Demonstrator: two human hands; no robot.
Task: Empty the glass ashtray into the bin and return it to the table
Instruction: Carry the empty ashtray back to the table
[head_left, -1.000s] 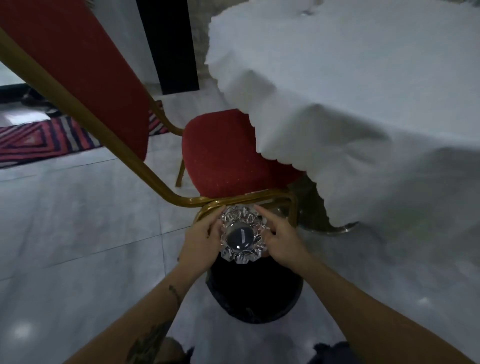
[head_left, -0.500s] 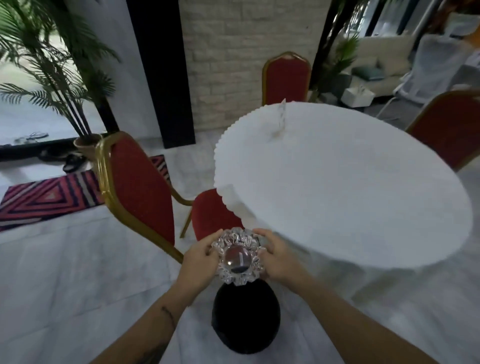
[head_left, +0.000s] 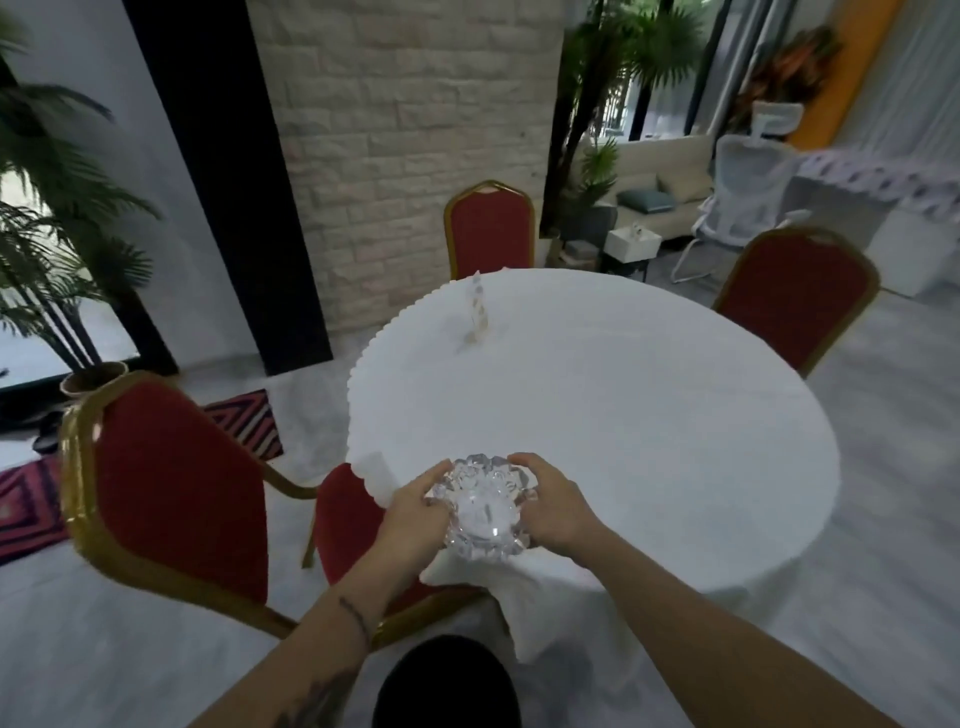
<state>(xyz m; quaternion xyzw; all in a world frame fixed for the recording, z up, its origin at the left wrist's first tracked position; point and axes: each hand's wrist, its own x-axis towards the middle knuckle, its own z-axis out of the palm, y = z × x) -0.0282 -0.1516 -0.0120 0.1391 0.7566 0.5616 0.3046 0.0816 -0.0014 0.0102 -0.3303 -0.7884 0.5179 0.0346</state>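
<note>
A cut-glass ashtray with a scalloped rim is held upright between both hands over the near edge of the round table with a white cloth. My left hand grips its left side and my right hand grips its right side. Whether the ashtray touches the cloth I cannot tell. The black bin stands on the floor below my forearms, at the bottom of the view.
A red chair with a gold frame stands close on the left, its seat under the table edge. Two more red chairs stand at the far side. A small white stand sits on the table. Plants and a striped rug are at left.
My view has risen from the bin to the table. Both hands carried the ashtray up from above the bin to the near table edge.
</note>
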